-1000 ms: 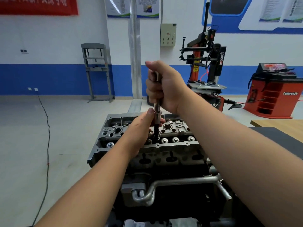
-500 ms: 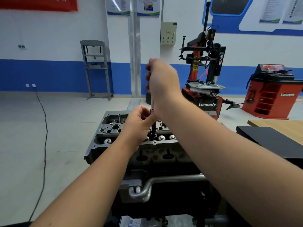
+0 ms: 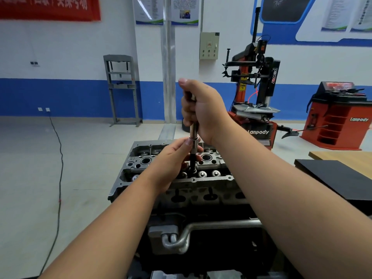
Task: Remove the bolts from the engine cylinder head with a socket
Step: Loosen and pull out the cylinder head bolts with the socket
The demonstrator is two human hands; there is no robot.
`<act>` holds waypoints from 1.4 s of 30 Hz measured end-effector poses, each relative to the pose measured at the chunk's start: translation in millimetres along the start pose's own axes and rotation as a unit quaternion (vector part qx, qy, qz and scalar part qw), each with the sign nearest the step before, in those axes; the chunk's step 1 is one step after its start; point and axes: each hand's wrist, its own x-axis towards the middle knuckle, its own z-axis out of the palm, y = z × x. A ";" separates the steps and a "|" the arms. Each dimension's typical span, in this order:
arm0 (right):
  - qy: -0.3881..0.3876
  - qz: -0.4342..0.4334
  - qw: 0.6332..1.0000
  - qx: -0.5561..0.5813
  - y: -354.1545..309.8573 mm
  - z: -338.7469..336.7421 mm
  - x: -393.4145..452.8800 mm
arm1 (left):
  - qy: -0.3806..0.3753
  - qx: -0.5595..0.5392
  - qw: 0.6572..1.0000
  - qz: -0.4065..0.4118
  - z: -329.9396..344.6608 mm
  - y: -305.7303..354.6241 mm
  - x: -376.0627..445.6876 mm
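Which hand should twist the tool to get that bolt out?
Probably the right hand: it grips the top of the upright socket tool, well placed for turning. The left hand pinches the shaft low down, near the cylinder head, so it is better for steadying.

So the cylinder head point(image 3: 203, 179) is a bare grey aluminium casting sitting on top of the dark engine block, long side running left to right, with round bores along the top and a row of shiny valve spring caps along the near edge. The socket tool point(image 3: 193, 135) stands pretty much upright over the middle of the head: silver extension bar up top, a collar partway down, then a darker, thinner socket section whose tip drops into a recess in the head. Can't actually see the bolt itself, it's hidden under the socket tip
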 end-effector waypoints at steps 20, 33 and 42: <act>0.020 0.034 0.998 0.044 -3.7 -2.8 -3.3 | 0.001 -0.023 1.000 0.016 -1.8 -3.7 -0.6; 0.171 -0.019 0.981 -0.085 1.6 22.2 -7.7 | 0.068 -0.057 0.995 0.051 5.2 -6.4 6.6; 0.000 0.048 0.999 0.018 -4.1 -0.2 -1.2 | 0.021 -0.036 0.999 0.020 -0.5 -4.1 3.6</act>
